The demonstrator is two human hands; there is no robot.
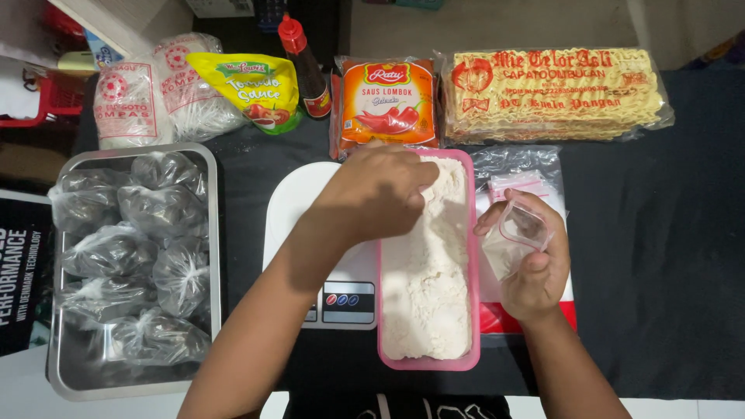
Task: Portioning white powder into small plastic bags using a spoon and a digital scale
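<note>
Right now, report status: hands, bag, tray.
Left hand down in the white powder of the pink tray. Right hand holds small clear bag open. Nothing between them.

A single view is given, taken from a camera worn on the head. The counter (pixel 667 256) is looked down on almost vertically from close above, its far edge lying at the top of the frame. Both forearms are seen entering from the bottom edge, so the wearer is placed at the near side. The steel tray (pixel 58 372) is cut off slightly at the left, and the noodle pack (pixel 555 93) is reached at the upper right. No second view is provided.
</note>
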